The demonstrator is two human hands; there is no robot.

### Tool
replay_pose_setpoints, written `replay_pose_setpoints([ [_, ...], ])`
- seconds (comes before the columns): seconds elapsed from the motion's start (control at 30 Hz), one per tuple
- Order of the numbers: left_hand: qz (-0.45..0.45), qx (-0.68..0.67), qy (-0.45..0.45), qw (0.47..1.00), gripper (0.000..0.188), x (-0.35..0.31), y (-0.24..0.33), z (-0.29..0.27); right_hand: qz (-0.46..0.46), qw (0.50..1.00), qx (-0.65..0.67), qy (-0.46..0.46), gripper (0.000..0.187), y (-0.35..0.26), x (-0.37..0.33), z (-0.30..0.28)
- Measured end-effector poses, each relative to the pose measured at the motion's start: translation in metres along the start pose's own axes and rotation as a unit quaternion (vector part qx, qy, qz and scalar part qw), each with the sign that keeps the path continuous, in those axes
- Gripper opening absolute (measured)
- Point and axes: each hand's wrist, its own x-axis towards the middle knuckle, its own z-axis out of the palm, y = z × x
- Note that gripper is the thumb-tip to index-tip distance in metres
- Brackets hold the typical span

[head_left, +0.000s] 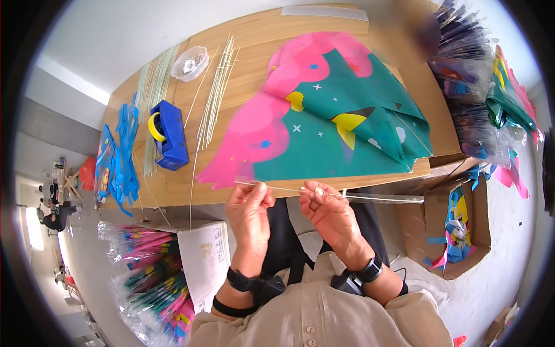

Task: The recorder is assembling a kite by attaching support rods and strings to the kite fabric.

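Just in front of the table edge, my left hand (250, 211) pinches the left end of a thin pale rod (283, 188) between thumb and fingers. My right hand (329, 215) is closed on the same rod a little farther right. Beside the right fingers a small white fitting (344, 192) sits on the rod, and a narrow, partly see-through length (384, 198) runs on from it to the right. Beyond my hands lies a pink and green printed fabric sheet (341, 139), folded over at its right side; it looks like a kite sail.
On the table (243, 87) are loose thin sticks (217, 95), a clear tub (191, 63), a blue tape dispenser (171, 136) and blue strips (125, 150). A carton of scraps (477, 231) stands right, bagged goods (150, 272) and a white carton (203, 260) lower left.
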Motion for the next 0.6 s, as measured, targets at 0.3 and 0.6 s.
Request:
replay_pose_setpoints([
  [0.3,-0.005,0.013,0.001,1.000,0.009,-0.009,0.007,0.001,-0.054,0.997,-0.015,0.047,0.010,0.009,0.004,0.004],
  [0.6,0.033,0.026,-0.008,0.999,0.012,0.003,0.026,-0.020,-0.068,0.997,-0.003,0.021,0.011,-0.001,0.005,0.000],
])
